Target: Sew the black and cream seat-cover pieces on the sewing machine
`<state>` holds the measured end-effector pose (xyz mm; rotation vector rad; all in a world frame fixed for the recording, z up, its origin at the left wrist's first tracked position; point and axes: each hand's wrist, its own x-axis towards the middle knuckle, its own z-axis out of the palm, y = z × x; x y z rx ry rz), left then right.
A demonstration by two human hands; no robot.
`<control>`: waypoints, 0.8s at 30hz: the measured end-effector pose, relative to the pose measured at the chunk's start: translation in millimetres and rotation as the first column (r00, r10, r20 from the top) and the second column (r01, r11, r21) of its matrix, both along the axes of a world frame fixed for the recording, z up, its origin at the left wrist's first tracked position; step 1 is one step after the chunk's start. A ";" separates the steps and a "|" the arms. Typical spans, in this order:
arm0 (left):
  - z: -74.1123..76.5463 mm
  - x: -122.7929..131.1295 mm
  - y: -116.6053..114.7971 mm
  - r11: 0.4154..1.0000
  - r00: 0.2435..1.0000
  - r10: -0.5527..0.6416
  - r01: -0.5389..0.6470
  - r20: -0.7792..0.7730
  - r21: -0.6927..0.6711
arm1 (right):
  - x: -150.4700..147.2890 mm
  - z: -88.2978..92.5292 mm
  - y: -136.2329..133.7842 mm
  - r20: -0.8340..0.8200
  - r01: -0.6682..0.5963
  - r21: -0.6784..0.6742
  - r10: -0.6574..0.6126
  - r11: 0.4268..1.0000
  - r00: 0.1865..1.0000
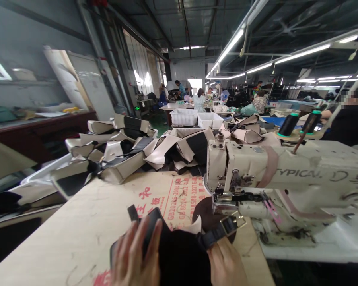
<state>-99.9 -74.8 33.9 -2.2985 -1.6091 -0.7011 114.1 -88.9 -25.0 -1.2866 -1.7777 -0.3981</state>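
Observation:
A black and cream leather bag piece lies at the front of the wooden tabletop. My left hand grips its left side, with the fingers laid over a black panel. My right hand is closed on the right side, under a short black strap with a metal buckle. The fingertips of this hand are mostly hidden. Just beyond it stands a cream sewing machine, its needle area above a dark round plate.
Cream and black bag pieces are heaped along the table's back and left edges. White bins stand farther off. Black thread cones rise behind the machine. A person in dark clothing is at the right, with other people in the background.

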 end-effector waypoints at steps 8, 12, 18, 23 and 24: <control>23.5 60.5 25.6 0.583 0.761 -0.205 0.600 0.616 -0.548 | 7.0 10.6 1.7 -0.007 -0.017 -0.193 0.016 0.981 1.000; 30.4 37.9 24.7 0.532 0.743 -0.272 0.646 0.611 -0.548 | 12.0 7.2 3.9 -0.027 -0.060 -0.210 0.055 0.976 0.998; 9.3 41.4 52.2 0.704 0.888 -0.375 0.460 0.267 -0.541 | 24.7 15.4 13.1 -0.007 -0.175 -0.300 0.182 0.938 0.983; 8.0 63.2 100.0 0.478 0.725 -0.659 0.609 0.200 -0.633 | 44.2 21.9 21.7 0.051 -0.226 -0.372 0.263 0.900 0.964; 8.8 66.5 105.3 0.443 0.699 -0.680 0.631 0.220 -0.637 | 48.5 21.9 22.8 0.045 -0.226 -0.378 0.261 0.898 0.964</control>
